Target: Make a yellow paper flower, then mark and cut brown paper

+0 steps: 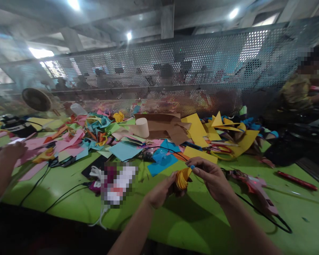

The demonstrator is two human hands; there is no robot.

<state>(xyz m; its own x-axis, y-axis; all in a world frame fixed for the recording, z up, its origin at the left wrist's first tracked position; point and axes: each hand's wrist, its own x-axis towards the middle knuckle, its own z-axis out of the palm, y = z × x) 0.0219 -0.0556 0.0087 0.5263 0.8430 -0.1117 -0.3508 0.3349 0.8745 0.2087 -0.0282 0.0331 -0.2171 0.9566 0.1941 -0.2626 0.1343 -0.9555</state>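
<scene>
A yellow rolled piece of layered paper [182, 180], shaped like a small flower, sits between both hands above the green table [199, 226]. My left hand [162, 189] is closed around its left side and underside. At its upper right edge, my right hand [208, 177] pinches the paper between thumb and fingers. Something small and blue [192, 167] shows at the right thumb's tip; I cannot tell what it is. A pink glue gun [257, 187] lies to the right of my right hand, with a black cord running from its handle.
Colored paper scraps [71, 140] and yellow sheets [196, 129] are heaped along the back, around a cream paper tube [142, 127]. A white power strip [119, 186] with cords lies left. A red pen [297, 180] lies right. Another person's arm [5, 166] reaches in at left.
</scene>
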